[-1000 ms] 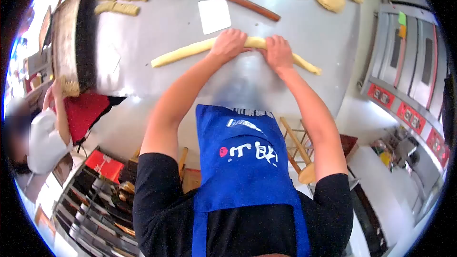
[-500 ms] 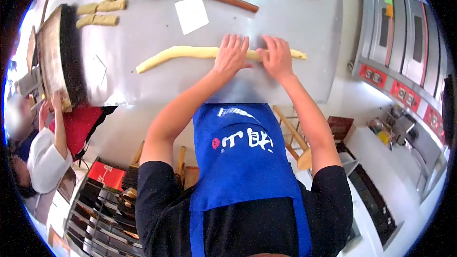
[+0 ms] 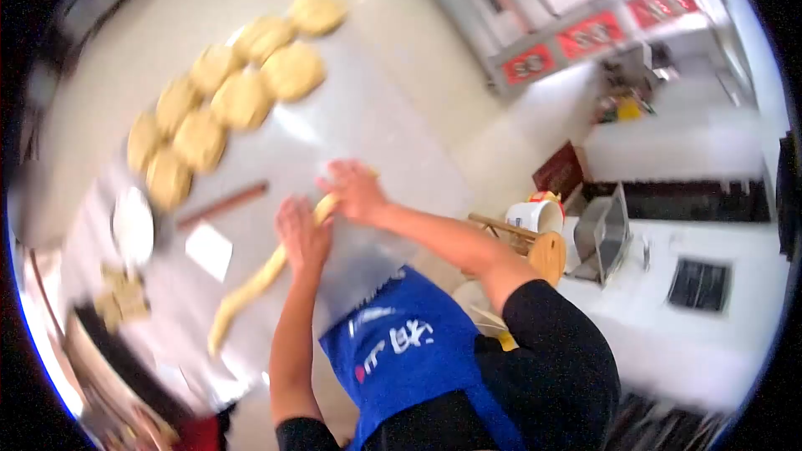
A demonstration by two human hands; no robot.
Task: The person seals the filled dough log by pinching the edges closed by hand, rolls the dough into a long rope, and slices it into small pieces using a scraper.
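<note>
A long yellow dough rope lies on the metal table, its lower end free. My left hand is on the rope, fingers laid out over it. Beyond it, my right hand rests over the rope's upper part with the fingers spread. Only a short tip shows past the right hand. Near the rope are a white square card and a brown rolling stick. The picture is blurred by motion.
Several round dough pieces lie along the far table edge. A white bowl, ridged dough strips and a dark-edged tray are at the left. An oven stands upper right; a wooden stool is right of the table.
The view has swung round to the right, so the table appears tilted and more dough rounds show. Both hands remain on the dough rope. The co-worker at the left is mostly out of view.
</note>
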